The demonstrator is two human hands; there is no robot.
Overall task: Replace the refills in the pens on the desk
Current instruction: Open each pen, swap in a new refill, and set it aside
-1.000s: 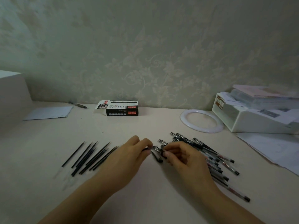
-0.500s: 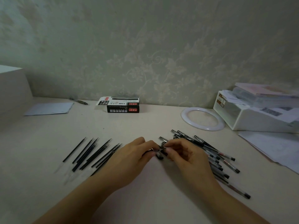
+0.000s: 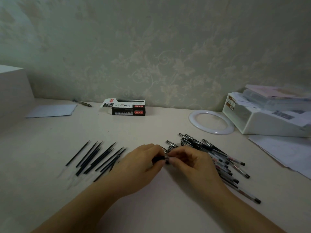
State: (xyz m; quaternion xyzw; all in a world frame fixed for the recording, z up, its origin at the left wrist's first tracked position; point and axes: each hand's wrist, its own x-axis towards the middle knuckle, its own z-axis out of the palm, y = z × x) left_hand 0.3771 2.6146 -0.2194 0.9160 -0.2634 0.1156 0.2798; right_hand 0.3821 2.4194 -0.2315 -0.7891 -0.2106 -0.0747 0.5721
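Head view: both hands, left hand (image 3: 143,167) and right hand (image 3: 190,165), pinch one pen (image 3: 164,158) over the bench (image 3: 151,128). Refills (image 3: 96,158) lie left, pen pile (image 3: 217,158) right; I'd judge most remains.

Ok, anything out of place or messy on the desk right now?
Nothing damaged or spilled. The pens lie in a loose, crisscrossed heap by the right hand, and the refills are fanned out unevenly left of the left hand. One stray pen sits by the wall.
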